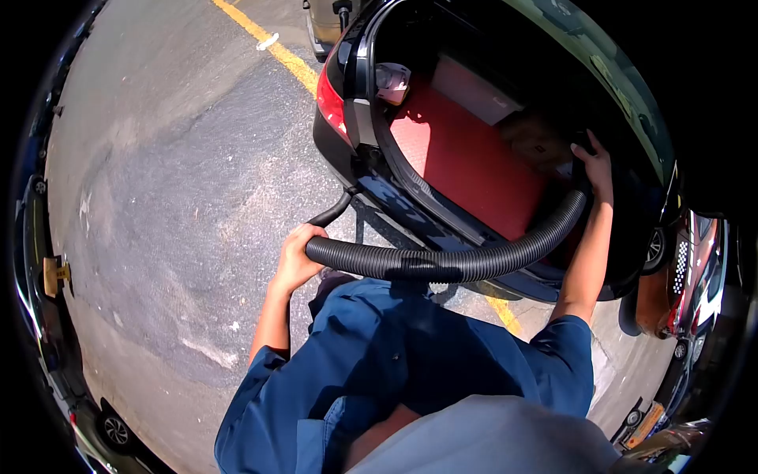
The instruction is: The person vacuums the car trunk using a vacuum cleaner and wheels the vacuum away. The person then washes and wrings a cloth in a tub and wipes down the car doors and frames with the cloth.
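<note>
A thick black ribbed vacuum hose [442,266] runs in a curve across the front of my body. My left hand [297,257] is closed around its left part, outside the car. From there a thinner dark stretch of the hose leads up toward the rear bumper. On the other side, my right hand [597,167] reaches into the open car trunk and grips the hose's dark far end. Shadow hides the tip of that end. A red mat [466,158] covers the trunk floor, left of my right hand.
On the mat stand a pale translucent box [476,88] and a crumpled pinkish-white package [392,82]. A brownish item [537,142] sits in shadow. The raised tailgate [616,71] hangs above the right side. Behind the car is a machine [322,30]. Other cars are parked around.
</note>
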The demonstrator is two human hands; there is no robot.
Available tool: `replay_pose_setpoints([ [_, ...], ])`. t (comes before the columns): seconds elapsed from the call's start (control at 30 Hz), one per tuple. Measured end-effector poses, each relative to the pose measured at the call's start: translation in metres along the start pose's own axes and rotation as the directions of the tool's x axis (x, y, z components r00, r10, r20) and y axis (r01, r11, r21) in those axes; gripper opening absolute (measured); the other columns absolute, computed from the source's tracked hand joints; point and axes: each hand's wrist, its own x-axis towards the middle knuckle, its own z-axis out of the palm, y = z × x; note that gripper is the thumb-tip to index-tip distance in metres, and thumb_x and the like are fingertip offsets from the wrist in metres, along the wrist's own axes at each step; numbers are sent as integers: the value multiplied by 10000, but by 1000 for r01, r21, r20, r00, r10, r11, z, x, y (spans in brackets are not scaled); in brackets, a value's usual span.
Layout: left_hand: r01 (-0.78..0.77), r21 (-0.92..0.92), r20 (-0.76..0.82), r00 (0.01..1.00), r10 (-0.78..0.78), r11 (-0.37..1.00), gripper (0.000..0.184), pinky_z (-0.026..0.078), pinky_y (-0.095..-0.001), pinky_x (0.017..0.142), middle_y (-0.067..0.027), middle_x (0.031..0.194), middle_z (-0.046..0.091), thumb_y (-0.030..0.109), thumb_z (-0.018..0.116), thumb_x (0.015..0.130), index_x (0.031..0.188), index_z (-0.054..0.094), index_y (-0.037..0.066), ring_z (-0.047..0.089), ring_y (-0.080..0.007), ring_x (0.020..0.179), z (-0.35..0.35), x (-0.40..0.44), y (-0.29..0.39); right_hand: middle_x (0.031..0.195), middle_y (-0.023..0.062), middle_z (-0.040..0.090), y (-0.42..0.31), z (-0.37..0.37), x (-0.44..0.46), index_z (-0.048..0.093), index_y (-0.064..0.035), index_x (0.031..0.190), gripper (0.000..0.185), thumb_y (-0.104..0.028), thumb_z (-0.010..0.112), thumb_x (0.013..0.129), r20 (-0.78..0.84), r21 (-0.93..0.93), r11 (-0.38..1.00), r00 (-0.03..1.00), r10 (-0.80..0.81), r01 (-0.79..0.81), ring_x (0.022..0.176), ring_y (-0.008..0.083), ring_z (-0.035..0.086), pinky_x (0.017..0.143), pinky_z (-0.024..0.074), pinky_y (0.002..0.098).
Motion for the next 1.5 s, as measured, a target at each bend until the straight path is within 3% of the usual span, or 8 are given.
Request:
replay_pose_setpoints([
  [0.13,20,31,-17,1000,-20,999,315,449,-383,753,-102,792,577,51,731,558,823,560,55,571,-316,796,-94,0,-38,1013,164,647,-53,79,36,473,-49,1322,719,-237,744,683,-55,-14,996,995,-83,83,815,209,637,736,485,289],
  [0.3,-67,56,-115,991,73,996,360,466,-331,719,-98,823,609,36,758,546,863,586,31,596,-255,767,-219,15,-75,772,83,607,-181,176,-22,443,-93,1351,692,-145,721,719,341,279,955,940,4,-105,507,154,545,476,459,291],
  [0.43,-88,26,-326,941,91,996,333,467,-301,723,-83,806,604,14,737,569,867,588,20,587,-202,762,-312,26,-111,843,96,608,-246,245,-74,419,-95,1361,695,-145,707,730,483,389,902,875,-29,-185,584,161,594,533,516,280],
  [0.5,-115,174,-492,850,187,978,232,478,-289,707,-70,784,594,-10,684,634,840,579,15,577,-177,741,-362,45,-128,972,110,596,-284,299,-92,354,-97,1393,696,-89,666,771,551,689,620,827,-111,-376,642,150,611,551,543,279],
  [0.73,-182,448,-572,694,437,875,223,468,-257,808,-43,922,634,30,607,776,996,612,-9,599,-154,827,-595,102,-167,1095,71,545,-401,544,-41,405,-68,1350,524,-200,572,871,749,659,346,541,-384,-667,894,131,568,772,485,256],
  [0.87,273,604,-699,632,335,749,327,439,-277,900,-50,1028,661,117,649,829,1135,615,10,606,-160,946,-745,164,-149,697,69,580,-499,691,4,531,-157,1035,365,-483,443,896,895,431,332,352,-272,-839,592,153,562,505,424,287],
  [0.97,437,662,-683,687,249,610,311,407,-300,973,-55,1134,640,136,629,857,1160,627,63,592,-168,1050,-831,219,-160,764,93,602,-540,754,33,497,-177,1132,388,-487,433,908,909,342,394,196,-367,-853,593,178,577,509,442,295],
  [1.5,337,903,-392,901,188,267,356,435,-279,885,-105,1077,650,115,513,885,1237,559,141,609,-172,973,-1071,598,-415,675,27,594,-466,848,409,604,0,967,327,-275,691,813,362,333,915,927,98,-227,518,103,577,417,462,247],
])
